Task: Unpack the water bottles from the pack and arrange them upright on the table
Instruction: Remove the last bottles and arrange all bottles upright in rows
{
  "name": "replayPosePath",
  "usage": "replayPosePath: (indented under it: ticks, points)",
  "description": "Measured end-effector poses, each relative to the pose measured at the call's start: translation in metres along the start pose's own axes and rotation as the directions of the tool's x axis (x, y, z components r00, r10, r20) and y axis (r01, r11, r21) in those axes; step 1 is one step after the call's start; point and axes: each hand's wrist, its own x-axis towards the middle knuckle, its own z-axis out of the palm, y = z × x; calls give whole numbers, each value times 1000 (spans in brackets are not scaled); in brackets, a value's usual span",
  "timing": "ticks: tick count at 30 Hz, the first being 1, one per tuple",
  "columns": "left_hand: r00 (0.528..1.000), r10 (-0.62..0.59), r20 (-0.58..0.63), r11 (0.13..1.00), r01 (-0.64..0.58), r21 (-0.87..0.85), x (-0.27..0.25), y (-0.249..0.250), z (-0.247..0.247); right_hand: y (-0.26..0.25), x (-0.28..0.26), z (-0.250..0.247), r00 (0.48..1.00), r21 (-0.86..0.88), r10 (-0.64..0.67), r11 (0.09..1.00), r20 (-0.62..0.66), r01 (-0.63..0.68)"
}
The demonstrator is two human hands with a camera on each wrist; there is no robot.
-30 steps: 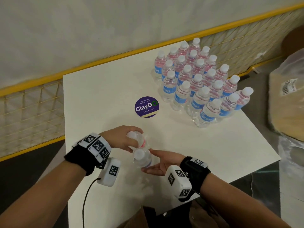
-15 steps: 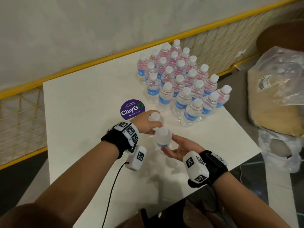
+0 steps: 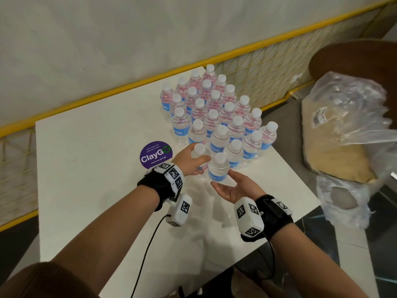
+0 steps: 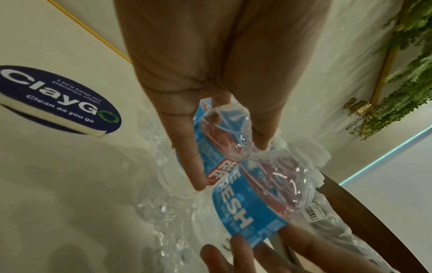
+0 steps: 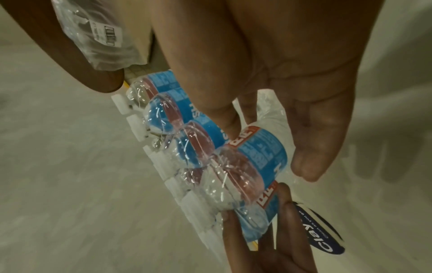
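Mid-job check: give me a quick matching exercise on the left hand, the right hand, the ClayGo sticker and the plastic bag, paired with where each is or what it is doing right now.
Things:
1. left hand
2. right hand
3. ClayGo sticker
4. plastic bag

Places or states:
A. off the table, to its right
B. open, palm up, just near of the front bottle
C. flat on the table, left of the bottles
D. gripping a bottle at the near edge of the group

Pairs: 1-D, 2-B, 3-C, 4-A
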Motion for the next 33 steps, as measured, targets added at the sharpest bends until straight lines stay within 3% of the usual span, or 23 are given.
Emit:
replayPosePath:
  ticks: [5,10,14,17,20,23,26,30,33]
  points:
    - [1000,8,-8,1000,-8,25,-2,-13,-8,0,-3,-11,996,-110,-90,990,18,91]
    - [999,22,-32,1000,-22,20,-1,-13,-8,-2,-12,-6,993,-28,-101,994,64,103]
    - [997,59,-43,998,-58,12,3,-9,-5,-5,-24,8,974,-279,-204,934,95,223]
    - [993,87,-78,995,-83,46,5,-7,-11,-14,-38,21,896,-543,-412,720,167,432]
    - [982,146,-123,986,-133,104,8,-4,-18,-25,-47,33,808,-706,-545,482,223,520]
    - [955,254,-150,957,-227,180,9,3,-20,-33,-42,41,706,-881,-642,99,299,463]
    - [929,336,-154,918,-286,275,10,4,-17,-34,-36,49,677,-914,-616,-229,402,335]
    - [924,350,-152,911,-299,283,10,3,-16,-28,-34,54,699,-879,-557,-414,449,235]
    - [934,330,-135,930,-297,216,10,6,-18,-24,-31,54,696,-874,-557,-430,453,225]
